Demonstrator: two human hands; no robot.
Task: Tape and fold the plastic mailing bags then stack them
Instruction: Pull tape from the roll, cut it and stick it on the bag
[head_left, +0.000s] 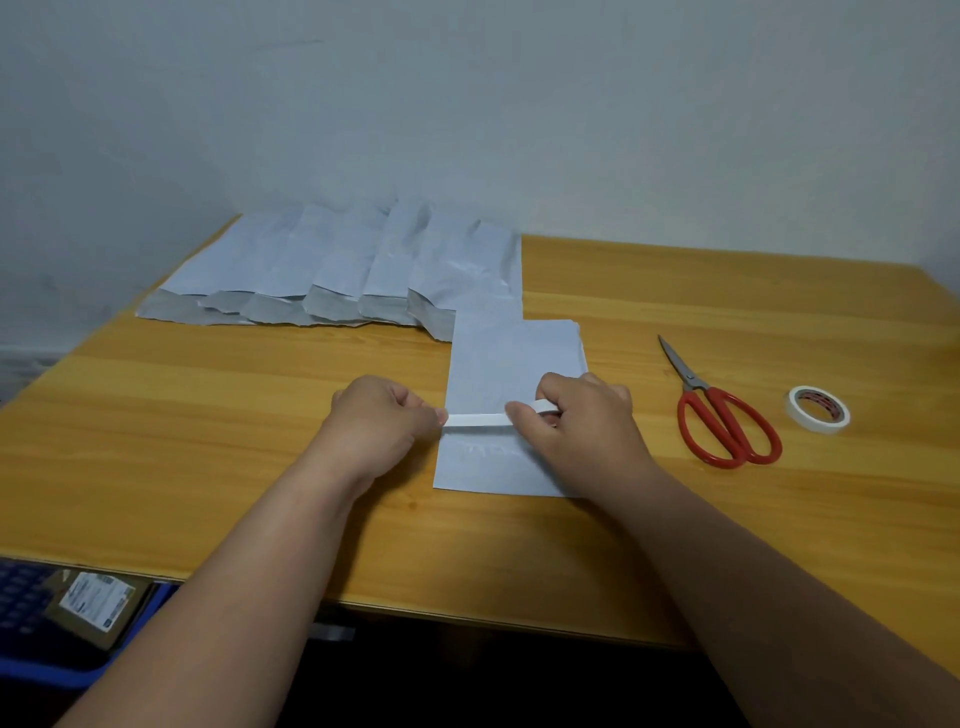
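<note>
Mailing bag (506, 364) laid flat mid-desk, thin, limp, slippery, best pinned at its edges | spare bags (332, 270) fanned at rear left | tape strip (475, 420) stretched across bag | left hand (382, 423) grip pinched on strip's left end | right hand (579, 421) grip pinched on right end | scissors (722, 415), tape roll (818, 409) untouched at right.
</note>
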